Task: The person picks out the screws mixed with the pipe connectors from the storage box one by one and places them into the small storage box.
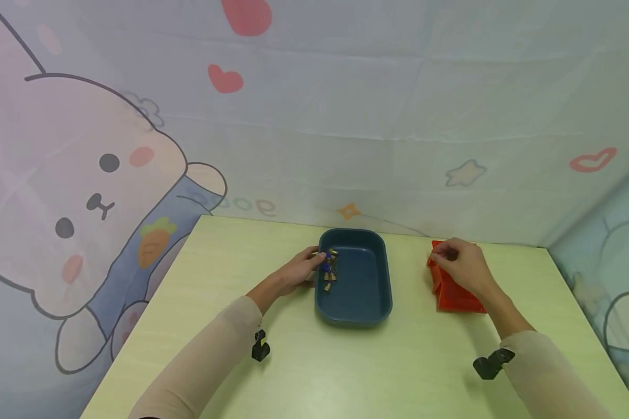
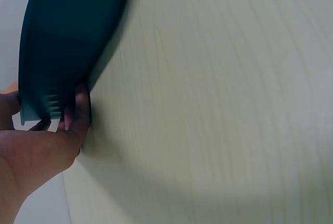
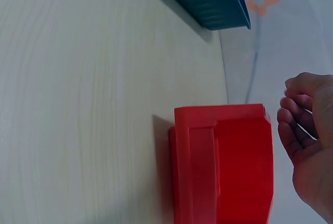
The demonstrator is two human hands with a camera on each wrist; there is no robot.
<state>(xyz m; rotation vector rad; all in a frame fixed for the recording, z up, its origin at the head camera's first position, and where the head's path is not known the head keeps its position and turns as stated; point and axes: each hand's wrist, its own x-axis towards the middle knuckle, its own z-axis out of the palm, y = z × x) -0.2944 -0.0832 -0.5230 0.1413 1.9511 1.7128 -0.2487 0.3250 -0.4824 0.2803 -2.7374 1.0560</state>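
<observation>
A dark blue plastic bin [image 1: 356, 285] stands on the table. My left hand [image 1: 299, 269] grips its left wall, thumb over the rim and fingers against the outside, as the left wrist view also shows. Several small gold and purple-blue pieces [image 1: 329, 273] lie inside along that wall, close by the thumb; their kind is too small to make out. To the right sits a red open-fronted plastic box [image 3: 223, 161]. Above its rear part hovers my right hand [image 1: 462, 262], fingers loosely curled, thumb near the index finger, nothing visible between them. In the head view this hand covers part of the box.
The pale wood-grain table [image 1: 409, 361] ends at a back edge against a printed cloth backdrop [image 1: 346, 128]. Table surface lies between the bin and the red box. A small black camera is on each wrist.
</observation>
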